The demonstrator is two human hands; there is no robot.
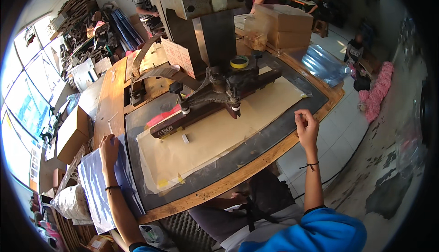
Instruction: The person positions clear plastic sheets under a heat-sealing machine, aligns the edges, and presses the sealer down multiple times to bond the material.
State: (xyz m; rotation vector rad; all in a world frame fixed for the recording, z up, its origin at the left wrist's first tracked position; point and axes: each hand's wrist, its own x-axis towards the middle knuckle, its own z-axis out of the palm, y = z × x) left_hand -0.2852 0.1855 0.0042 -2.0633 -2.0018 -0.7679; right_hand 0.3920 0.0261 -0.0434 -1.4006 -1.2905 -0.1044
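Note:
My left hand [109,150] rests at the far edge of bluish clear plastic sheets [98,183] at the table's left. Its fingers are bent downward and slightly apart, with nothing plainly gripped. Raised beyond the table's front right edge, my right hand [307,125] has its fingers curled in against the thumb. Whatever it may hold is too small to make out. Between my hands lies a tan paper sheet [219,137] on a dark work mat [219,164]. Over the paper stands a long dark press bar [167,126] on a metal bracket [210,94].
A heavy metal press column [215,37] rises behind the bar. A yellow tape roll [239,62] sits beside it. Cardboard boxes [290,23] and shiny plastic sheets [324,63] lie at the back right. A small white block [185,138] lies on the paper. Other people are farther back.

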